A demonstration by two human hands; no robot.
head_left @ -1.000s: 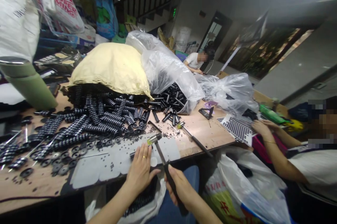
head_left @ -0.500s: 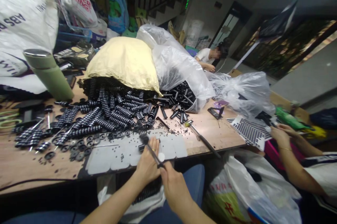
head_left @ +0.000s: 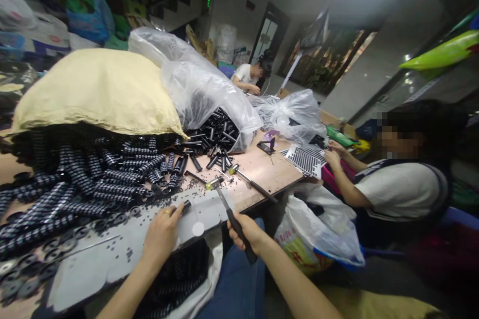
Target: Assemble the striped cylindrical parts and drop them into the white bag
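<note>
My right hand (head_left: 247, 231) is wrapped round the black grip of a small hammer (head_left: 223, 200), whose yellow-and-metal head points away over the table. My left hand (head_left: 162, 231) is closed, fingertips round a short black cylinder (head_left: 186, 206) at the grey mat (head_left: 90, 269). Tiny dark pieces lie scattered on the mat, along with a white disc (head_left: 198, 229) and a thin metal rod (head_left: 92, 247). Beyond my left hand is a heap of black-and-white ribbed rollers (head_left: 123, 184), with black discs (head_left: 67, 244) at its near side.
A cream sack (head_left: 97, 89) and a clear plastic bag (head_left: 187, 79) of black tubes (head_left: 215, 129) stand behind. A second hammer (head_left: 254, 185) lies near the table edge. A co-worker (head_left: 396, 184) sits at right beside a printed sheet (head_left: 305, 160); white bags (head_left: 318, 224) hang below.
The hammer has swung from above my left hand to the right, and my hands have moved apart. The view has turned to the right, bringing more of the co-worker into sight.
</note>
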